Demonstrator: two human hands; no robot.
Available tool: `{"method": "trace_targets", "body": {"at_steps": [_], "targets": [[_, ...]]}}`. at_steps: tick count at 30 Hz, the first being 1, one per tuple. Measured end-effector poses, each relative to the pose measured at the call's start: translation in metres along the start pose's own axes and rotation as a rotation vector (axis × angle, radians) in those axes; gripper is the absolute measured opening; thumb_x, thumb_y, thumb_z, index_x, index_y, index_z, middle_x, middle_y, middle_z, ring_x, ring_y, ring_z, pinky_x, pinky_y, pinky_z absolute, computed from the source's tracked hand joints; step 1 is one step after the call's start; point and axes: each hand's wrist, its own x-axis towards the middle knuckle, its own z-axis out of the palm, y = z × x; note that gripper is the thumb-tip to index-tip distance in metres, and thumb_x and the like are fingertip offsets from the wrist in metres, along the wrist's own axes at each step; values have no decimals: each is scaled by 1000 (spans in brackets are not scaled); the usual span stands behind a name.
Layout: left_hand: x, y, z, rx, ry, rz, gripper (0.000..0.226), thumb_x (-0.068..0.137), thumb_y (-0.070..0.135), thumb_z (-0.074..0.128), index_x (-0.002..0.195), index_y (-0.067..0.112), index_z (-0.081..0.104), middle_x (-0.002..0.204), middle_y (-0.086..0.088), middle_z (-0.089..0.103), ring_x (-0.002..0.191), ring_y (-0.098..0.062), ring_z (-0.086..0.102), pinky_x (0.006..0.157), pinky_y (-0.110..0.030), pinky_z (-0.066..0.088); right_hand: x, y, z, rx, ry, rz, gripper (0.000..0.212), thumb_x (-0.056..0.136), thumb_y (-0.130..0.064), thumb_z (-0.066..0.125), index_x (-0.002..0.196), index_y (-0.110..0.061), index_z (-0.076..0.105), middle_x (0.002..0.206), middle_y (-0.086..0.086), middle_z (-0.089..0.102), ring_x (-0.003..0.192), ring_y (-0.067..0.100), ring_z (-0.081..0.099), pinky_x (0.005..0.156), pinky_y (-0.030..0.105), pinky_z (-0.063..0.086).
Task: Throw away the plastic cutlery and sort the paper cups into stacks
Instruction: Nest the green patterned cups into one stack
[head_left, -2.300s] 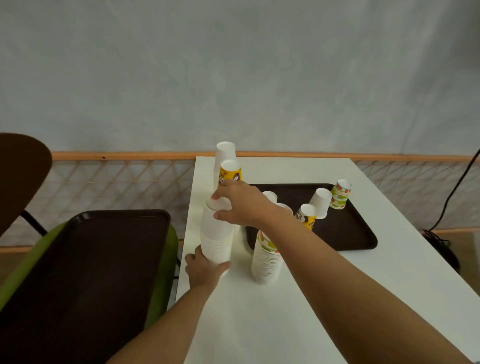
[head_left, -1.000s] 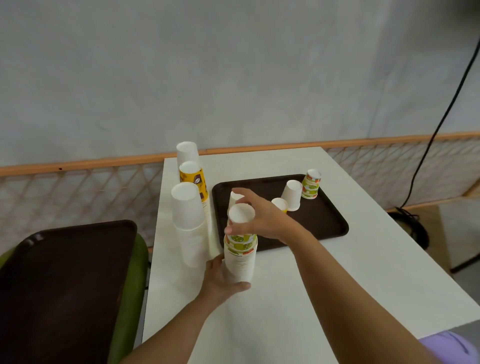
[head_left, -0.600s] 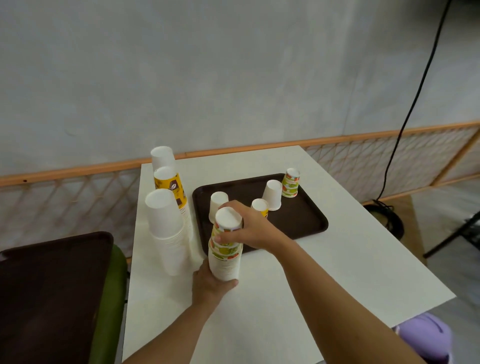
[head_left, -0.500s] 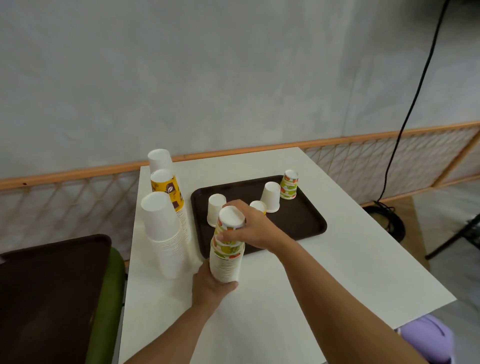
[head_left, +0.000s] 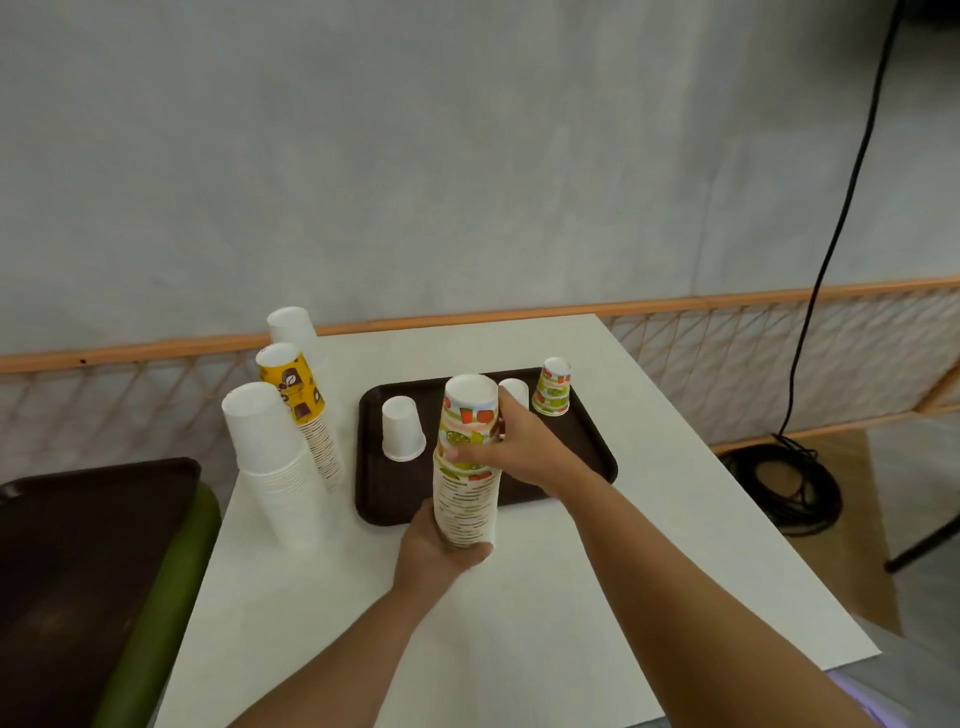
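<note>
A tall stack of fruit-print cups (head_left: 467, 467) stands upside down near the front edge of the brown tray (head_left: 384, 499). My left hand (head_left: 436, 551) grips its base. My right hand (head_left: 514, 447) grips the upper cups of the same stack. On the tray stand a lone white cup (head_left: 401, 428), another white cup (head_left: 515, 392) partly hidden behind my right hand, and a fruit-print cup (head_left: 553, 387). To the left rise a plain white stack (head_left: 270, 457), a yellow-print stack (head_left: 301, 405) and a further white stack (head_left: 291, 327).
The white table (head_left: 519, 597) ends close on the left, where a second brown tray (head_left: 78, 545) lies on a green chair (head_left: 156, 613). A coiled black cable (head_left: 789, 483) lies on the floor at the right. No cutlery is in view.
The fruit-print stack now looks taller, its top cups raised, with both hands still on it. Before that, my hands had left the plain white stack for this one.
</note>
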Motion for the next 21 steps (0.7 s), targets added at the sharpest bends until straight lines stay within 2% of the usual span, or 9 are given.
{"method": "trace_targets", "body": {"at_steps": [4, 9, 13, 21], "targets": [[-4, 18, 33, -44, -24, -4, 73, 57, 12, 88, 117, 24, 48, 113, 3, 62, 105, -17, 60, 86, -27, 49, -12, 8, -34, -9, 6, -9, 65, 75, -25, 77, 129, -22, 39, 116, -7, 54, 107, 12, 55, 92, 31, 47], [-13, 39, 68, -57, -55, -19, 71, 60, 11, 86, 119, 21, 48, 109, 4, 62, 101, -15, 60, 77, -16, 45, -20, 22, -67, -35, 18, 5, 66, 75, -29, 77, 130, -20, 40, 121, -3, 57, 108, 14, 56, 86, 27, 46], [-11, 51, 81, -30, -95, -27, 75, 62, 19, 85, 126, 21, 46, 115, 6, 61, 107, -14, 58, 86, -23, 44, -17, 22, -89, -64, 31, 18, 62, 75, -34, 75, 127, -18, 46, 121, -1, 59, 106, 15, 58, 89, 31, 48], [11, 71, 84, -25, -138, -8, 76, 67, 16, 82, 128, 28, 39, 115, 13, 55, 110, -10, 53, 93, -23, 40, 9, 10, -108, -34, 95, 16, 56, 78, -34, 73, 125, -16, 49, 122, 2, 61, 107, 18, 60, 88, 31, 49]]}}
